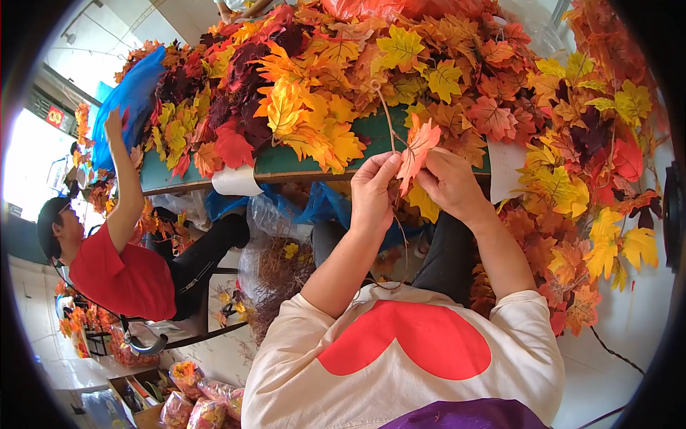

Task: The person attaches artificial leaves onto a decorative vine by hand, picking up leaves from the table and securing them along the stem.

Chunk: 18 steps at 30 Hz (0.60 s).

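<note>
My left hand [374, 189] is closed, thumb and finger pinched on a thin brown vine stem [387, 114]. The stem rises from the pinch to a small loop over the table edge and also hangs down below the hands. An orange-pink artificial maple leaf [418, 146] stands between my hands, close to the stem. My right hand [456, 187] is closed at the right side of this leaf; its fingertips are partly hidden behind it. A yellow leaf [423, 203] shows just beneath my hands.
Heaped artificial autumn leaves [314, 107] cover the green table [286, 163], with more garlands [557, 186] hanging at right. On the left a person in a red shirt [125, 275] sits, one arm raised by a blue plastic bag [136, 93]. Bare twigs [282, 275] lie beside my legs; bagged leaves [189, 379] stand at lower left.
</note>
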Motion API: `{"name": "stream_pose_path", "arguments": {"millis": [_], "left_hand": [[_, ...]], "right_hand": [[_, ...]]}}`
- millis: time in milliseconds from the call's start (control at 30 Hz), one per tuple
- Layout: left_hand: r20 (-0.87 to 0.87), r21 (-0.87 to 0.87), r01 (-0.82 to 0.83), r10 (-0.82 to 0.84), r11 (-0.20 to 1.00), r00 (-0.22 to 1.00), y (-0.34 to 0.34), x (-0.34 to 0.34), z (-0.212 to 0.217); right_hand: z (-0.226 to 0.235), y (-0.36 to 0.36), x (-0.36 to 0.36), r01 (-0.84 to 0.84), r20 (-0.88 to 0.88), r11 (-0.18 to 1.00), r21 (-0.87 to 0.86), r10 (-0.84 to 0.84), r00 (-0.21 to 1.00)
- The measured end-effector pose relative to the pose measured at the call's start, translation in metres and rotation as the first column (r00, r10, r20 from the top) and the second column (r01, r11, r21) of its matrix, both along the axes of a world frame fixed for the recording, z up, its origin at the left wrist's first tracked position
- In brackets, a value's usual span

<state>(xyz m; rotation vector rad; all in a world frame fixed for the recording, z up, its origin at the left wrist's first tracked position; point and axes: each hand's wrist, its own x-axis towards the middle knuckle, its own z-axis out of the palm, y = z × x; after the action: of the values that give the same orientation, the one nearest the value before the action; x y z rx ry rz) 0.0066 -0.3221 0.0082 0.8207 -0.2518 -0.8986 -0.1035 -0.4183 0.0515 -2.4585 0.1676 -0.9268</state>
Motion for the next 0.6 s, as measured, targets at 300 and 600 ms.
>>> {"name": "stream_pose_path", "arguments": {"millis": [300, 600], "left_hand": [[0.083, 0.029, -0.053, 0.05, 0.998, 0.995, 0.007, -0.017, -0.01], [0.091, -0.043, -0.066, 0.07, 0.997, 0.993, 0.043, -0.005, 0.017]], "right_hand": [[-0.047, -0.002, -0.009, -0.044, 0.036, 0.878, 0.477, 0.03, 0.999], [-0.143, -0.063, -0.005, 0.026, -0.035, 1.0, 0.011, -0.025, 0.999]]}}
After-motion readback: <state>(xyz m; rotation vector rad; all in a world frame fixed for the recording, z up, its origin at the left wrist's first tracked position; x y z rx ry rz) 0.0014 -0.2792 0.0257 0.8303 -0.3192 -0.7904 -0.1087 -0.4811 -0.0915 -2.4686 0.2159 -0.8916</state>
